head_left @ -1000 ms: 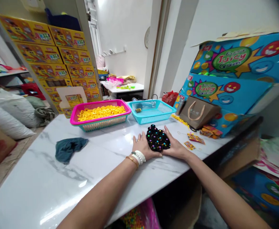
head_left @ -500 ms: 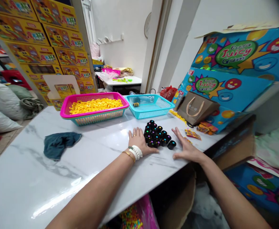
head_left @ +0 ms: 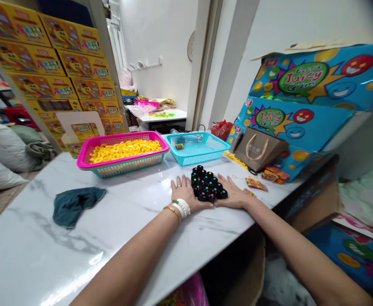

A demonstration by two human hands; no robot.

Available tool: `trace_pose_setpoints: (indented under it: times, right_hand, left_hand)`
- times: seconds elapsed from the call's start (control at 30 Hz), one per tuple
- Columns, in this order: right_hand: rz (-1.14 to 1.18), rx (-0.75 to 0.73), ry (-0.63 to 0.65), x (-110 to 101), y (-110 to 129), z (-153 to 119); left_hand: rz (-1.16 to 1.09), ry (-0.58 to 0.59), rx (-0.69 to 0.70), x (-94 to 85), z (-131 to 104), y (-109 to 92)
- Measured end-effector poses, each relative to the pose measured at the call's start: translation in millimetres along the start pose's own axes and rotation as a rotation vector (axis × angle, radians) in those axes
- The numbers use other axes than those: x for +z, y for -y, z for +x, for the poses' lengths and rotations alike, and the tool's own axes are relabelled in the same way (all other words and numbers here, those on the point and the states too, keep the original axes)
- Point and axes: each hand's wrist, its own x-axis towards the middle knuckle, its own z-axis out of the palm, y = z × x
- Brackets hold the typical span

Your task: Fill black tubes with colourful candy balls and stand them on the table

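A tight cluster of small black cylinders (head_left: 206, 183), each with a coloured dot on top, stands on the white marbled table. My left hand (head_left: 188, 193) lies along the cluster's left side, fingers stretched and thumb reaching across the near edge. On the other side, my right hand (head_left: 233, 193) rests flat against the group with its fingers extended. The two thumbs almost meet in front of the cylinders. Both hands press from outside and neither is wrapped round a single piece.
Behind stand a pink basket (head_left: 83, 158) of yellow rings and a turquoise basket (head_left: 189, 160) with one small item. A dark green cloth (head_left: 74, 204) lies left. At right are a grey-brown paper bag (head_left: 259, 148), small orange packets (head_left: 256, 184) and blue gum boxes (head_left: 301, 114).
My right hand has moved left against the black cylinders, and the stray one at the right now sits in with the group. The left hand stays beside them. The view has tilted slightly.
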Motion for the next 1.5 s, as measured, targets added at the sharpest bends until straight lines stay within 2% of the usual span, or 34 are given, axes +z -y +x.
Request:
trace_pose_setpoints:
  times: [0.23, 0.43, 0.63, 0.87, 1.03, 1.17, 1.33, 1.5]
  right_hand:
    - [-0.013, 0.014, 0.026, -2, 1, 24]
    - [0.001, -0.001, 0.053, -7, 1, 41]
    - [0.036, -0.005, 0.044, -5, -1, 55]
    - [-0.012, 0.106, 0.027, -3, 5, 55]
    - [-0.025, 0.099, -0.026, 0, 9, 51]
    - [-0.030, 0.112, -0.028, 2, 10, 51]
    - [-0.030, 0.144, -0.020, 2, 12, 51]
    - [-0.019, 0.162, -0.027, 3, 11, 54]
  left_hand:
    - [-0.018, -0.026, -0.043, -5.0, 3, -1]
    - [0.007, -0.030, -0.115, -8.7, 19, 12]
    - [0.041, 0.013, -0.116, -4.9, 29, 21]
    - [0.066, 0.133, -0.103, -10.3, 44, 30]
    - [0.069, 0.060, -0.133, -19.1, 53, 45]
    - [0.077, 0.040, -0.153, -17.7, 61, 53]
    - [0.065, 0.036, -0.143, -13.4, 71, 58]
    - [0.094, 0.012, -0.139, -12.1, 66, 58]
